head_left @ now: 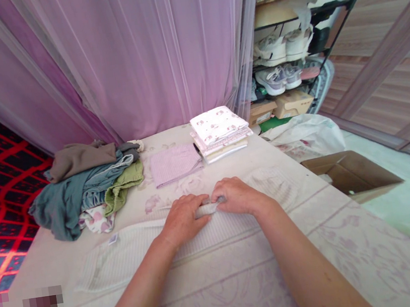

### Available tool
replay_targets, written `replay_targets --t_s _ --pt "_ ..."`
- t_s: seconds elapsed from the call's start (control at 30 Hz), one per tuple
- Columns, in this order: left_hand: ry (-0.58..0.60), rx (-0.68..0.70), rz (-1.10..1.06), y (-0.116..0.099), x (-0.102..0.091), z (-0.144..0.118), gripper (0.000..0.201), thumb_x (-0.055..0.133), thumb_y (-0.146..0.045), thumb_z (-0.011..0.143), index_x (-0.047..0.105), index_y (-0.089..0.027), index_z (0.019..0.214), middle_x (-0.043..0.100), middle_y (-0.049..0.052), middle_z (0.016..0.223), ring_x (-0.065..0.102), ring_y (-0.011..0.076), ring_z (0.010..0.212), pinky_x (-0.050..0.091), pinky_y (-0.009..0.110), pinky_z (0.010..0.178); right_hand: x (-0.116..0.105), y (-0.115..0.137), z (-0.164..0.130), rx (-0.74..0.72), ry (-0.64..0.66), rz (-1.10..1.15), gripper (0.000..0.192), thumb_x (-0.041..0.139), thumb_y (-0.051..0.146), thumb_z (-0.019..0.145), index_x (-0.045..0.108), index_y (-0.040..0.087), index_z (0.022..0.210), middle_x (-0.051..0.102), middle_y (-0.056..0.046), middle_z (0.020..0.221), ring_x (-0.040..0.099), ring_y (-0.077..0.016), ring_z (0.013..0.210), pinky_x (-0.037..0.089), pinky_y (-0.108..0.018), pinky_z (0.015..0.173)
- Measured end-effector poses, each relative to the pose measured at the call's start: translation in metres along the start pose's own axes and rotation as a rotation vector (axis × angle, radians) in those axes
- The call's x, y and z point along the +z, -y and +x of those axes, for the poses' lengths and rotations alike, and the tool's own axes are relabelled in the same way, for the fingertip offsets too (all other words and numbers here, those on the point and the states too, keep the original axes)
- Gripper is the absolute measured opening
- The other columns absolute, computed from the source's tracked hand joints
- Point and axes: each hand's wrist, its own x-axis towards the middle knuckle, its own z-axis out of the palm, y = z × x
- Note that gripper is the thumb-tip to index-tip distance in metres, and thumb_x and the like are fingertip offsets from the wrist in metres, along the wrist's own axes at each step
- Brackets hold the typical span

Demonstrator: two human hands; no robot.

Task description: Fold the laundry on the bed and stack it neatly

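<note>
A white ribbed garment point(142, 248) lies spread sideways across the bed, with a small label point(113, 239) near its upper left edge. My left hand point(187, 216) is closed on the garment's upper edge, thumb below and fingers above a bunched strip of cloth. Right beside it, my right hand point(234, 196) pinches the same strip, its fingertips partly hidden. Beyond my hands lies a folded pink ribbed cloth point(176, 164). To its right is a neat stack of folded cloths point(219, 126), the top one white with a small print.
A loose heap of clothes point(79, 181) sits at the bed's left. Purple curtains point(145, 55) hang behind. At the right are a shoe rack point(286, 55), a white plastic bag point(305, 134) and a cardboard box point(360, 172) on the floor. A patterned floral sheet point(224, 293) covers the bed.
</note>
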Motion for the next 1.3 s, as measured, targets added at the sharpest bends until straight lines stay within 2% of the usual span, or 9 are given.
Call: replay_targets --t_s 0.13,0.23,0.33,0.43,0.6,0.77,0.93,1.13,1.3 --pt "0.026 0.006 -0.008 0.003 -0.001 0.0 0.036 0.061 -0.034 0.082 0.062 -0.032 0.118 0.064 0.003 0.106 0.057 0.0229 0.101 0.041 0.036 0.087 -0.003 -0.002 -0.001 -0.049 0.011 0.04 0.026 0.058 0.014 0.076 0.076 0.03 0.083 0.073 0.002 0.091 0.063 -0.0154 0.09 0.041 -0.026 0.081" --pt "0.044 0.006 0.003 0.004 -0.002 0.0 0.033 0.062 -0.035 0.082 0.065 -0.032 0.114 0.064 0.003 0.107 0.057 0.0228 0.101 0.042 0.035 0.087 -0.005 -0.004 -0.003 -0.033 0.039 0.055 0.027 0.057 0.011 0.074 0.076 0.029 0.079 0.074 0.003 0.089 0.064 -0.0146 0.087 0.042 -0.024 0.079" --pt "0.036 0.012 0.049 0.0 -0.004 -0.002 0.034 0.063 -0.034 0.081 0.064 -0.033 0.115 0.063 0.003 0.109 0.057 0.0236 0.103 0.042 0.036 0.088 -0.007 -0.006 -0.005 0.009 0.051 0.055 0.024 0.06 0.013 0.073 0.075 0.028 0.085 0.074 0.002 0.093 0.064 -0.0162 0.089 0.043 -0.025 0.078" --pt "-0.011 0.007 0.117 -0.009 -0.003 -0.008 0.034 0.063 -0.029 0.081 0.064 -0.032 0.115 0.062 0.004 0.11 0.056 0.0243 0.101 0.042 0.037 0.086 -0.007 -0.004 -0.004 0.021 0.0 0.044 0.021 0.062 0.022 0.076 0.074 0.027 0.093 0.073 0.0 0.096 0.063 -0.0176 0.092 0.042 -0.026 0.08" --pt "-0.02 -0.025 0.165 -0.022 0.008 -0.02 0.033 0.057 -0.028 0.086 0.062 -0.029 0.119 0.065 0.005 0.104 0.058 0.023 0.095 0.044 0.037 0.083 -0.003 0.001 0.003 0.092 -0.073 -0.085 0.023 0.052 0.031 0.087 0.073 0.024 0.094 0.072 -0.006 0.096 0.061 -0.0198 0.094 0.041 -0.029 0.08" --pt "-0.107 -0.023 0.155 -0.025 0.022 -0.027 0.028 0.053 -0.026 0.09 0.065 -0.029 0.114 0.067 0.005 0.098 0.059 0.0219 0.092 0.044 0.037 0.083 0.004 0.006 0.007 0.156 -0.045 -0.097 0.032 0.06 0.045 0.081 0.071 0.024 0.102 0.071 -0.008 0.102 0.06 -0.0237 0.099 0.04 -0.033 0.083" --pt "-0.169 0.003 0.165 -0.024 0.029 -0.029 0.025 0.053 -0.022 0.09 0.069 -0.027 0.109 0.068 0.005 0.095 0.06 0.0211 0.087 0.047 0.035 0.077 0.006 0.012 0.012 0.217 -0.063 -0.103 0.017 0.062 0.036 0.081 0.071 0.024 0.089 0.071 -0.005 0.096 0.06 -0.0214 0.096 0.037 -0.033 0.084" --pt "-0.265 0.085 0.191 -0.02 0.036 -0.028 0.024 0.056 -0.017 0.087 0.07 -0.026 0.104 0.066 0.005 0.118 0.057 0.0239 0.107 0.048 0.04 0.088 0.008 0.015 0.013 0.229 -0.122 -0.137 0.015 0.06 0.035 0.083 0.069 0.023 0.085 0.071 -0.004 0.092 0.06 -0.0202 0.093 0.035 -0.033 0.081" --pt "-0.266 0.07 0.209 -0.022 0.037 -0.026 0.024 0.055 -0.016 0.087 0.069 -0.025 0.104 0.065 0.004 0.122 0.054 0.0258 0.114 0.046 0.043 0.094 0.008 0.011 0.013 0.204 -0.194 -0.129 0.015 0.06 0.035 0.083 0.069 0.023 0.085 0.071 -0.003 0.089 0.06 -0.0195 0.091 0.035 -0.032 0.08"
